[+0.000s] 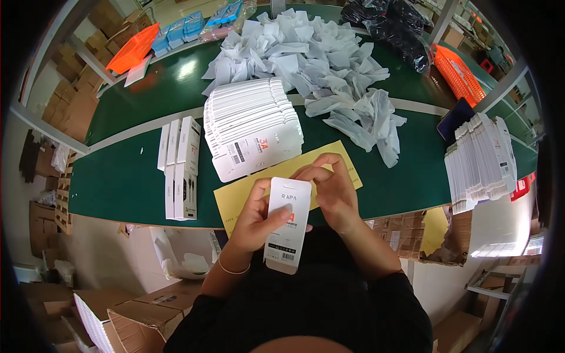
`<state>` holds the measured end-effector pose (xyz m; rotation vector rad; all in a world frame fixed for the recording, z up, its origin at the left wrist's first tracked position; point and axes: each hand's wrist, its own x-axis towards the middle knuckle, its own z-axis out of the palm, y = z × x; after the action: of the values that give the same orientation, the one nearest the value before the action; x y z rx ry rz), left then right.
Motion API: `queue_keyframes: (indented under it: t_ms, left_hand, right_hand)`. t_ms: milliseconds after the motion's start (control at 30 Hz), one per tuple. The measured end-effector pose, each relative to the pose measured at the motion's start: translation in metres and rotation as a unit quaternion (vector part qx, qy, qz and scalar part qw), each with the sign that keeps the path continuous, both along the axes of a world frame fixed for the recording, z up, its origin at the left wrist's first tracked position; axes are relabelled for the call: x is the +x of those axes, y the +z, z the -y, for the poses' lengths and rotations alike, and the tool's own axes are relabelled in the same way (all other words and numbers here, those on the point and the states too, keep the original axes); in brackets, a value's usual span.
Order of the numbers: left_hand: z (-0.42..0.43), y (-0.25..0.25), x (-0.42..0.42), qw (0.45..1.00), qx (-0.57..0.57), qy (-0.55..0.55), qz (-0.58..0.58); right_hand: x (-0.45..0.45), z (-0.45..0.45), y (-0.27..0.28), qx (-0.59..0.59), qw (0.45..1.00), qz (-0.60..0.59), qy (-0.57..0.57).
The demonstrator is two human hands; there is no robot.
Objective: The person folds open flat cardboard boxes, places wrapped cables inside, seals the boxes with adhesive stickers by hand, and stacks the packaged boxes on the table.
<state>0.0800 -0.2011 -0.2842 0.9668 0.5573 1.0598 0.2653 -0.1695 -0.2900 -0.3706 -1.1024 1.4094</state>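
A small white cardboard cable box (281, 241), printed "RAPA" with a black band and a barcode, is upright in front of me. My left hand (256, 220) grips it, thumb across the front and fingers behind. At its upper right edge, my right hand (334, 191) has its fingers bent inward and pressed to the box; some fingertips are hidden behind it. Below both hands lies a yellow sheet (347, 154) on the green table. Just beyond is a fanned row of flat white boxes (259, 126) with the same kind of print.
Several formed white boxes (179, 167) stand stacked at the left. Crumpled whitish bags (294, 50) are heaped at the back. More flat boxes (479, 162) lie at the right. Orange baskets (134, 48) sit on both far sides, with black plastic bags (391, 26) at the back right.
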Motion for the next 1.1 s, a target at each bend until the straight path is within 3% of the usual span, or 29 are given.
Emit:
queue_keyframes:
  t_ms: [133,200,267,467,600,767,833,867,933,1000,1033,1100]
  left_hand:
    - [-0.003,0.0,-0.003,0.998,-0.041,0.037,0.02]
    - [-0.005,-0.005,-0.004,0.999,-0.022,0.05,0.006]
    - [-0.007,-0.01,-0.005,0.998,-0.001,0.059,-0.009]
    - [-0.006,-0.017,-0.005,0.998,0.037,0.045,-0.011]
    - [-0.005,-0.009,0.001,0.993,0.059,0.063,-0.086]
    - [-0.006,0.013,0.004,0.982,0.024,0.162,-0.089]
    - [-0.011,0.019,-0.006,0.97,0.028,0.225,-0.083]
    - [-0.015,0.018,-0.016,0.972,0.021,0.228,-0.052]
    - [-0.02,0.011,-0.038,0.974,-0.027,0.223,-0.008]
    - [-0.021,0.006,-0.048,0.971,-0.045,0.232,0.021]
    - [-0.021,0.003,-0.052,0.967,-0.061,0.243,0.047]
    - [-0.02,0.0,-0.056,0.955,-0.092,0.265,0.1]
  right_hand:
    - [-0.01,0.014,0.015,0.011,0.987,0.098,-0.124]
    - [-0.008,0.012,0.02,0.111,0.94,0.253,-0.201]
    - [-0.006,0.009,0.023,0.209,0.851,0.398,-0.272]
    - [-0.008,0.001,0.01,0.227,0.861,0.359,-0.279]
    - [-0.014,0.004,0.001,0.344,0.757,0.388,-0.397]
    - [-0.002,0.017,0.016,0.343,0.822,0.352,-0.288]
    - [0.022,0.014,0.028,0.316,0.885,0.313,-0.14]
    - [0.033,0.009,0.027,0.314,0.884,0.316,-0.142]
    - [0.053,-0.007,0.023,0.259,0.871,0.342,-0.238]
    - [0.075,-0.033,0.012,0.15,0.806,0.469,-0.329]
    - [0.084,-0.047,0.008,0.155,0.761,0.517,-0.361]
    - [0.101,-0.075,-0.007,0.107,0.724,0.582,-0.353]
